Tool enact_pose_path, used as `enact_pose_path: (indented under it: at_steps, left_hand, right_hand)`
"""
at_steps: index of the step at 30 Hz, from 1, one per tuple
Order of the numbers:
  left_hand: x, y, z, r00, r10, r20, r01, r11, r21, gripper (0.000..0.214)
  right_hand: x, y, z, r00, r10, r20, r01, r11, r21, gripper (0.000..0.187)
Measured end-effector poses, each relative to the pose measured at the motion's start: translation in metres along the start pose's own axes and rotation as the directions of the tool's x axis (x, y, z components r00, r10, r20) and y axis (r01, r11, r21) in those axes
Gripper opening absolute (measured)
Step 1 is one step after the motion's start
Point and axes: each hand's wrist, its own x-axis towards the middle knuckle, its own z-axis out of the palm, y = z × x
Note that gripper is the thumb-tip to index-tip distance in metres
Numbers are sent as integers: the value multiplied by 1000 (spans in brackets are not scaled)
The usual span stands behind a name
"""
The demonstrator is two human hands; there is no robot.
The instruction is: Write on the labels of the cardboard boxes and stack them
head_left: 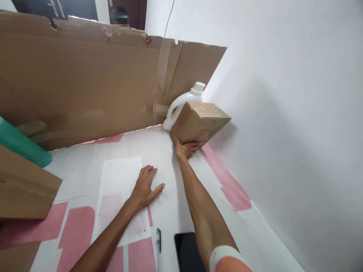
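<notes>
My right hand (187, 149) reaches forward to a brown cardboard box (195, 126) and touches its lower near side, thumb up along one face and fingers spread beneath or against the bottom edge. Whether the box bears on the hand or on the table I cannot tell. Behind the box stands a white jug (181, 102) with a handle and a white cap, partly hidden. My left hand (144, 189) rests open, palm down, at the right edge of a white sheet of paper (121, 170). Nothing is in it.
A tall cardboard panel (93, 83) spans the back, with a person's head beyond it. At left are another cardboard box (25, 185) and a green cylinder (25, 145). A pen (159, 240) and a black phone (187, 251) lie near me. A white wall (283, 113) bounds the right.
</notes>
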Motion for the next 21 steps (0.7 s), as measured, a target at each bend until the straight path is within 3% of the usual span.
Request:
enact_pose_path:
  at_steps: [5,9,12,16,18,21]
  left_hand:
    - [-1,1,-2,1000,5,26,-5,1000,21,55]
    - [0,3,-2,1000,0,27,-1,998,64,52]
    - [2,1,-2,999,24,38,-27,997,69,50]
    - [8,3,-4,999,12,33,-11,1000,-14,47]
    - [10,15,-10,996,-50,70,56,994,-90,43]
    - [7,38,-28,985,-144,99,151,986,-66,37]
  right_hand:
    - [9,6,1,1000,-16,23,16,1000,11,126]
    - [-4,23,-24,991,-81,107,72,993,89,124]
    - [-26,47,-59,973,-142,182,112,980,167,105]
    - [-60,89,-121,924,-293,247,220,933,283,81]
    - [-83,111,-156,902,-346,260,259,913,317,72]
    - [-125,143,-202,892,-335,304,229,914,335,55]
